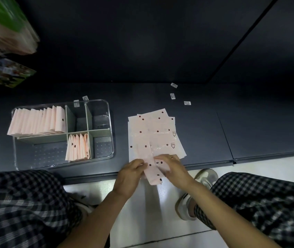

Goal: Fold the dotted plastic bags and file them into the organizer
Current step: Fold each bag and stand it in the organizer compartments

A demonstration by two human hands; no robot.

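Two hands on one bag [152, 171] at the shelf's [205, 140] near edge: my left hand [130, 173] pinches its left side, my right hand [174, 169] curls over its right side, gripping it. The pile [153, 133] of flat bags lies just beyond. Left of it, the organizer [105, 122] holds folded bags [38, 120] upright in two compartments.

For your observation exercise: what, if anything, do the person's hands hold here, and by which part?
Both hands hold one folded dotted bag: the left hand pinches its left edge, the right hand its right edge.
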